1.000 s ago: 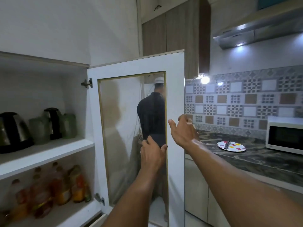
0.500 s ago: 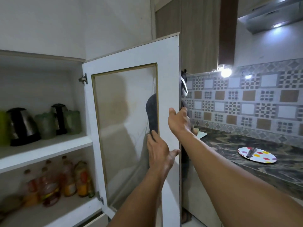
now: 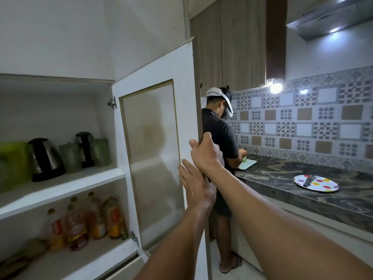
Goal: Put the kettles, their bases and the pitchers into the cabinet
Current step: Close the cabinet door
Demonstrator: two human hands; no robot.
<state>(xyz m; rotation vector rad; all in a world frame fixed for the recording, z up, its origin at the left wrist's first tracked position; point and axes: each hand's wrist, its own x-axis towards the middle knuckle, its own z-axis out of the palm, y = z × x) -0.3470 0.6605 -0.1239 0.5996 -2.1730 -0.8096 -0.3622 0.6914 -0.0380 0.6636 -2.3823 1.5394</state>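
Observation:
The white cabinet (image 3: 60, 184) stands open at left. On its upper shelf sit a steel kettle on its black base (image 3: 45, 158), a second dark kettle (image 3: 85, 148) further back, and green translucent pitchers (image 3: 69, 157) (image 3: 102, 151). A bright green pitcher (image 3: 12, 164) is at the far left. The cabinet door (image 3: 153, 150) with its glass panel swings half open. My right hand (image 3: 205, 154) is wrapped around the door's free edge. My left hand (image 3: 194, 184) lies flat and open against the door's inner face, just below.
Several oil bottles (image 3: 84, 221) fill the lower shelf. Another person (image 3: 220, 138) in a black shirt stands behind the door at the marble counter (image 3: 302, 184). A spotted plate (image 3: 315, 182) lies on the counter. A range hood (image 3: 331, 17) hangs at upper right.
The door has swung further toward the cabinet. My right hand has closed around its edge, and the person behind it has come into direct view.

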